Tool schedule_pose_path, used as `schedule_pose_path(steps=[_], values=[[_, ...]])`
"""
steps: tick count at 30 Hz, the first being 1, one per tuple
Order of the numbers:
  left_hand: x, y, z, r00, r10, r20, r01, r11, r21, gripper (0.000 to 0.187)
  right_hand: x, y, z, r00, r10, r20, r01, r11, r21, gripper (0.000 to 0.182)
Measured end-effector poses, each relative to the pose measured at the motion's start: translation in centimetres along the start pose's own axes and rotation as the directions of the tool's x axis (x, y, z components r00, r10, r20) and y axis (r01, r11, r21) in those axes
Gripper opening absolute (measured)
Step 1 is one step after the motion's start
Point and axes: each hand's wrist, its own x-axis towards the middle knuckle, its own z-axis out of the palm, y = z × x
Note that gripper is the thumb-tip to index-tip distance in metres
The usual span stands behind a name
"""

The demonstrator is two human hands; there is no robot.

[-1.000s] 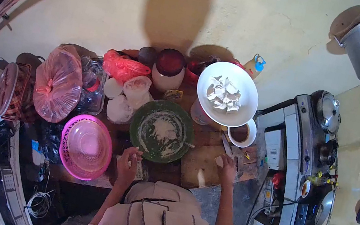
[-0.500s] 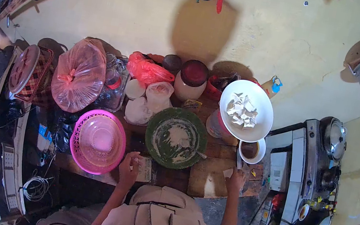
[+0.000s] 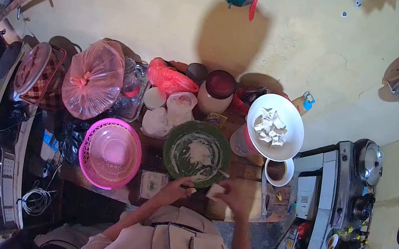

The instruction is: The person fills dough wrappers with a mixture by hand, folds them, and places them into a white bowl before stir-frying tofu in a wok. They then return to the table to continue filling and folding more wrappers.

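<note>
My right hand point(image 3: 236, 201) pinches a pale, flat square piece point(image 3: 215, 191) over the wooden board point(image 3: 251, 187). Just left of it, my left hand point(image 3: 176, 192) hovers by the near rim of a green bowl point(image 3: 171, 156), thumb and finger apart, with whitish fingertips and nothing visible between them. Inside the bowl are white floury paste point(image 3: 199, 152) and a spoon point(image 3: 222, 172) leaning on the right rim. A small rectangular box with a clear top point(image 3: 153, 184) lies left of my left hand. Folded white pieces point(image 3: 270, 127) sit in a raised white plate point(image 3: 296, 123).
A white bowl of dark brown contents point(image 3: 278, 171) stands below the plate. Left are a pink basket point(image 3: 87, 158) and a tied pink bag point(image 3: 92, 79). Jars and white bags point(image 3: 181, 108) line the back. A stove point(image 3: 340, 173) stands right.
My left hand has moved right from the small box to the green bowl's near rim. My right hand has come left from the board's right edge, bringing the pale square piece.
</note>
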Motion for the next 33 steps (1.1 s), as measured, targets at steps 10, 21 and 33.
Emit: schedule_pose_path(steps=[10,21,33], values=[[1.2,-4.6,-4.9,0.773,0.150,-0.616,-0.160,0.986,0.040,0.011,3.4,-4.2,0.6,0.856,-0.295,-0.424,-0.019,0.803,-0.596,0.033],[1.7,-5.0,-4.2,0.915,-0.142,-0.378,0.030,0.958,-0.285,0.009,8.0,-5.5,2.9,0.971,-0.237,0.012,0.144,0.548,-0.824,0.015],[2.1,-5.6,-3.8,0.880,-0.148,-0.451,-0.034,0.928,-0.372,0.013,6.7,-4.8,3.6,0.774,-0.619,0.130,0.409,0.333,-0.849,0.016]])
